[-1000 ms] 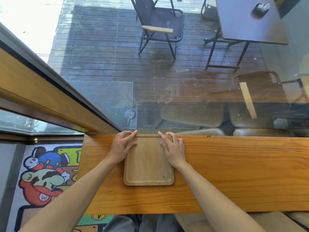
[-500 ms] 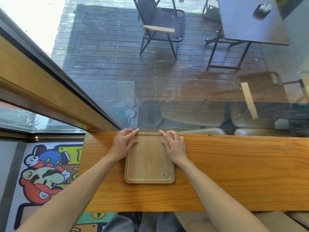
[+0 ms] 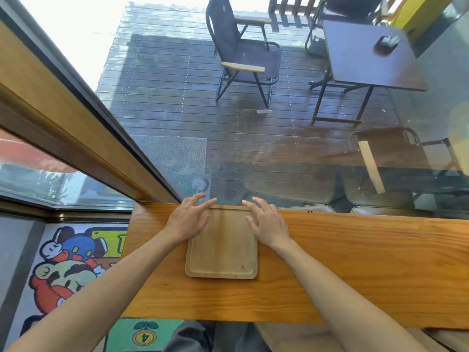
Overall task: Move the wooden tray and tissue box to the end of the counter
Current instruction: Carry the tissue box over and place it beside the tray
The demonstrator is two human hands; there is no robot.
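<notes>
A square light wooden tray [image 3: 222, 250] lies flat on the long wooden counter [image 3: 355, 262], close to its left end and touching the far edge by the window glass. My left hand [image 3: 189, 219] rests over the tray's far left corner with fingers spread and slightly raised. My right hand [image 3: 267, 222] sits over the far right corner, fingers also apart. Neither hand closes around the tray. No tissue box is in view.
The window pane [image 3: 279, 174] rises right behind the counter, with a wooden frame [image 3: 76, 138] slanting off to the left. Below the counter's left end lies a colourful cartoon rug [image 3: 66, 262]. A padded stool seat [image 3: 291, 336] is under the near edge.
The tray stays in about the same spot near the counter's left end. The fingers of both hands have spread and lifted a little from its far corners.
</notes>
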